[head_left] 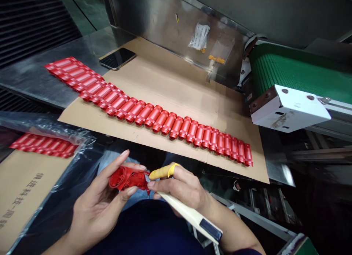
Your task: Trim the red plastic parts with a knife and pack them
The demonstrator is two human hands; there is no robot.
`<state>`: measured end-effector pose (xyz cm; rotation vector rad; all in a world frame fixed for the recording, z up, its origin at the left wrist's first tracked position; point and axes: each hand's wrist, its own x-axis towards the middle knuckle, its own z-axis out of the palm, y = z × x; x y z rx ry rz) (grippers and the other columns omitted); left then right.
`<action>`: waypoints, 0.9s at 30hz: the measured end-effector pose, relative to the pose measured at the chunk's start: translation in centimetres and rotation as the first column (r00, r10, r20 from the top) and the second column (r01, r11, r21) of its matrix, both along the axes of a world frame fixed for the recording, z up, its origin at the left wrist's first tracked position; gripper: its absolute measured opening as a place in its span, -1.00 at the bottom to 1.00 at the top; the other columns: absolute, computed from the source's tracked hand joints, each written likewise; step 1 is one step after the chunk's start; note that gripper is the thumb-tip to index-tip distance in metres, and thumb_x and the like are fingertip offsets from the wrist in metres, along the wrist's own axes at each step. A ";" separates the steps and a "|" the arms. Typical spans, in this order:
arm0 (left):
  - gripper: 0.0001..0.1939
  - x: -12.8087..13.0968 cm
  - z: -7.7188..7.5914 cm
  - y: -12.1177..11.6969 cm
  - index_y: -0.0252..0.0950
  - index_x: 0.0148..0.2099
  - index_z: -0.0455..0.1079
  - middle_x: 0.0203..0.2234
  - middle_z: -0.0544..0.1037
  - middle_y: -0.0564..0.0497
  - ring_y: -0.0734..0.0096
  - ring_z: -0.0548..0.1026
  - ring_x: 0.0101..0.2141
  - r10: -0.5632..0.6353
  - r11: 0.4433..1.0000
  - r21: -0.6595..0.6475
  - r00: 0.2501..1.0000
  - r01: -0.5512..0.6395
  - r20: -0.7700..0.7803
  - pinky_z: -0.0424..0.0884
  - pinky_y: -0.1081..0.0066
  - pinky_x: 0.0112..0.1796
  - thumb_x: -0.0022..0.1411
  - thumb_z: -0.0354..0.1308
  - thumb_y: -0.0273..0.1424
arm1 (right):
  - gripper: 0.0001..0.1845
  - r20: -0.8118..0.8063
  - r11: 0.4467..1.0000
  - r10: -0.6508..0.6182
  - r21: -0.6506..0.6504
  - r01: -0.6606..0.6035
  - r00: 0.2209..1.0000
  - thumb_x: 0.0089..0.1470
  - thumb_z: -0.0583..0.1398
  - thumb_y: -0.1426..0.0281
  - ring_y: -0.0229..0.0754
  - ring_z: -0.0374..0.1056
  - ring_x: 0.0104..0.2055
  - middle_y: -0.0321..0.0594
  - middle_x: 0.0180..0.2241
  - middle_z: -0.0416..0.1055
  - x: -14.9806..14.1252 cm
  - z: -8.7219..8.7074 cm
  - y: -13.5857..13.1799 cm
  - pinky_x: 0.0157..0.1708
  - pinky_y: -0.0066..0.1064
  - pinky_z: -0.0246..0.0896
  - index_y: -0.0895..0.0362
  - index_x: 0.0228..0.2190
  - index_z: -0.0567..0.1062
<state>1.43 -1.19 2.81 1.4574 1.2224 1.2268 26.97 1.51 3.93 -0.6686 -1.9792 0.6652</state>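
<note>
Many red parts (44, 145), in clear plastic bag (27, 121)

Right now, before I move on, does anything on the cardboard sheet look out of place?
The long row of red molded parts isn't straight: it kinks sideways near its far end. A smartphone also lies at the far edge of the cardboard sheet, which looks odd beside the parts.

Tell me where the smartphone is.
In the head view, the smartphone lies toward the upper left, at the far edge of the cardboard sheet, just beyond the row of red plastic parts.
</note>
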 end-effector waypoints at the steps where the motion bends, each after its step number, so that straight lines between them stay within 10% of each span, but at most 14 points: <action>1: -0.19 0.0 -0.1 -0.1 0.19 0.63 0.39 0.11 0.83 0.05 0.25 0.83 0.03 0.007 1.000 -0.015 1.000 -0.007 0.006 0.71 0.40 0.16 0.48 0.43 -0.49 | -0.73 0.005 1.000 0.004 -0.011 -0.004 1.000 0.56 0.34 0.43 -0.15 0.65 -0.01 -0.02 0.06 0.66 0.0 0.0 0.0 0.02 -0.37 0.70 0.20 0.20 0.62; 15: -0.25 0.2 0.2 -0.5 0.19 0.58 0.47 0.17 0.80 -0.04 -0.20 0.80 0.12 0.076 0.975 -0.214 0.996 -0.063 0.055 0.77 -0.05 0.20 0.42 0.50 -0.25 | -0.69 -0.017 0.994 0.025 -0.108 -0.027 1.000 0.53 0.35 0.50 -0.17 0.68 0.04 -0.03 0.11 0.63 0.4 0.4 -0.3 0.05 -0.44 0.73 0.17 0.23 0.62; 27: -0.26 0.7 0.2 -0.5 0.03 0.57 0.50 0.13 0.83 -0.04 0.13 0.83 0.04 0.105 0.981 -0.173 0.991 -0.090 0.078 0.71 0.27 0.21 0.42 0.53 -0.33 | -0.71 -0.009 0.996 0.007 -0.093 -0.007 1.000 0.52 0.36 0.47 -0.15 0.69 0.05 -0.02 0.10 0.66 0.4 0.5 -0.5 0.05 -0.41 0.73 0.16 0.21 0.60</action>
